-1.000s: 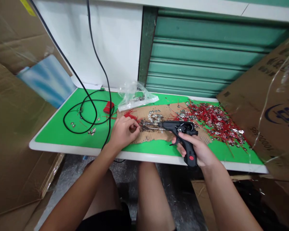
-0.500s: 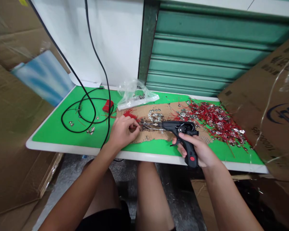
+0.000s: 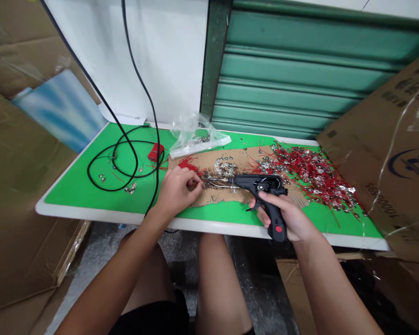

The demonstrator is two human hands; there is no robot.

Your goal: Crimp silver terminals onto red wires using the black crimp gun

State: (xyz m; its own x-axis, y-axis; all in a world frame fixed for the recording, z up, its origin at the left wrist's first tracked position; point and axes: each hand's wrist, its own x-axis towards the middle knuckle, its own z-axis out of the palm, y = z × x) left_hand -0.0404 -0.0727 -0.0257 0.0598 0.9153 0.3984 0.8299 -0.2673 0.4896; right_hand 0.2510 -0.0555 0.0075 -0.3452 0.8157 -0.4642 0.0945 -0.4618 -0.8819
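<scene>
Within right hand [image 3: 293, 220]; soldering gun [image 3: 252, 182]

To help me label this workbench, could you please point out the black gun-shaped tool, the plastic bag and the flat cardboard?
Black gun-shaped tool [image 3: 249, 181]: head view, on its barrel.
Plastic bag [image 3: 190, 134]: head view, on its clear side.
Flat cardboard [image 3: 219, 195]: head view, on its bare near part.

The black pistol-shaped soldering tool [image 3: 254, 182] lies nearly level in the right hand [image 3: 282, 209], grip downward with a red spot near its base, slim metal nozzle pointing left over the cardboard. Thin red wires [image 3: 189, 164] fan out beside the left hand [image 3: 180, 188].
</scene>
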